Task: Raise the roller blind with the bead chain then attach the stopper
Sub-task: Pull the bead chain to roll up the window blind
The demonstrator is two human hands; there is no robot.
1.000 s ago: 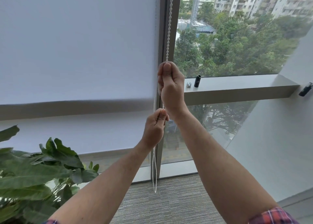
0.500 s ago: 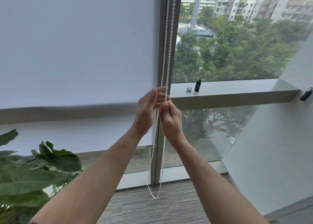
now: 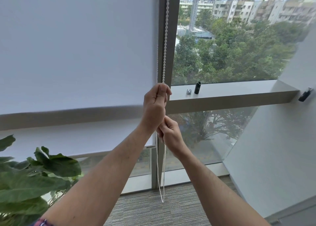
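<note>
The left hand (image 3: 154, 106) is gripping the bead chain (image 3: 165, 38) high up, level with the sill (image 3: 222, 93), fingers curled round it. The right hand (image 3: 168, 133) is gripping the chain just beneath, touching the left wrist. Both hands are clenched on the chain, which is running up the window frame (image 3: 168, 55) and hanging in a loop (image 3: 161, 191) near the floor.

The blind (image 3: 77, 55) is sitting low, its bottom bar (image 3: 68, 149) well below the sill, so most of the raising seems left to do.

To do this step well, pull one strand only, straight down along the frame, hand over hand, so the beads are feeding cleanly and not skipping. Keeping one hand holding while the other is reaching up should stop the blind slipping back. Steady pulls are better than jerks.

A small metal piece (image 3: 188, 91) and a black cylinder (image 3: 197, 87) are standing on the sill, just beside each other; which is the stopper I cannot tell.
</note>
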